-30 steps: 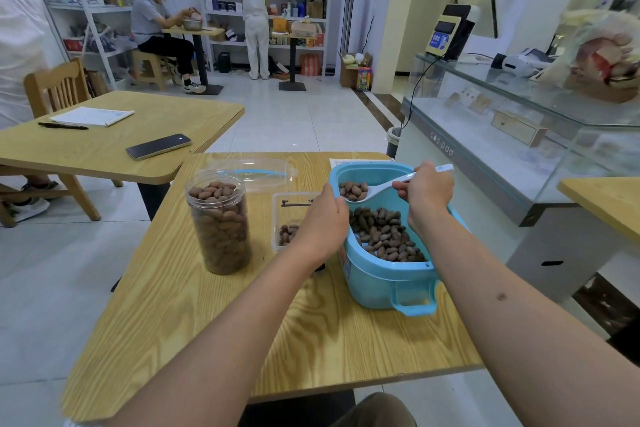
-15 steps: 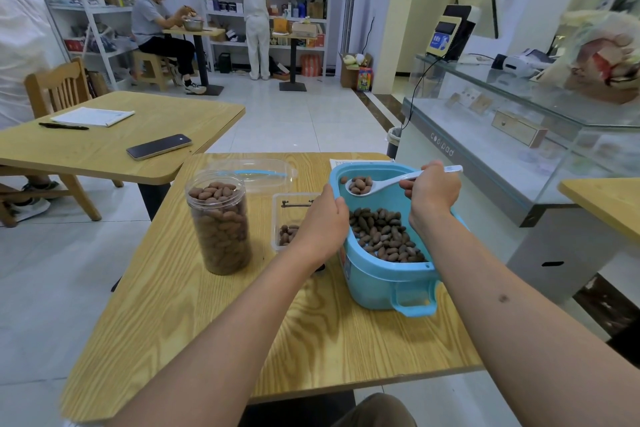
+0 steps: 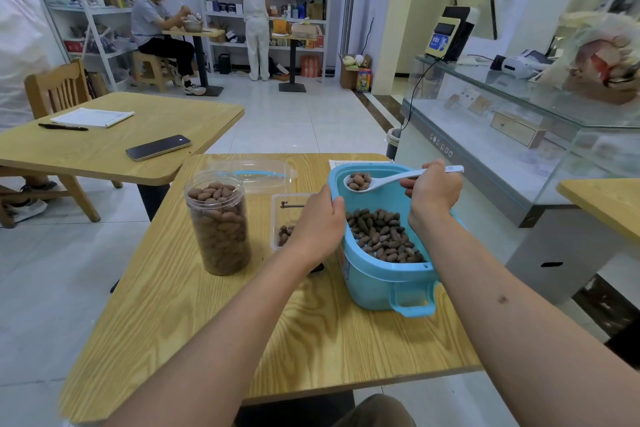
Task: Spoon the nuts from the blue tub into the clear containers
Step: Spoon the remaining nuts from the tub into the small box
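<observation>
A: Where do things stand?

B: The right hand (image 3: 434,192) has its grip clamped on the handle of the white spoon (image 3: 388,180), and the bowl of the spoon, loaded with a few nuts, hangs over the far end of the blue tub (image 3: 388,274). The left hand (image 3: 320,218) curls its grip over the tub's left rim and steadies it on the surface (image 3: 207,322).

A: And the rest of the nuts?

B: Most lie in a heap in the tub (image 3: 382,236). The tall clear jar (image 3: 220,222) at the left looks full to its mouth. The shallow clear box (image 3: 282,211), between the jar and the tub, holds only a handful in its near corner, partly hidden behind the left hand.

A: So the spoonful goes to the box?

B: That is my reading, since the jar has no room. The box sits just beside the tub, so the carry is short.

A: How should it be done well?

B: Keep the spoon level while it crosses the tub's rim, because the nuts sit piled and one could roll off. Bring the bowl low over the open middle of the box before tipping, then tilt slowly toward the far side, away from the left hand.

A: Any risk?

B: The box is light and shallow. Nuts dropped from height may bounce out onto the surface. The clear lid (image 3: 256,175) behind the box is out of the way.
</observation>
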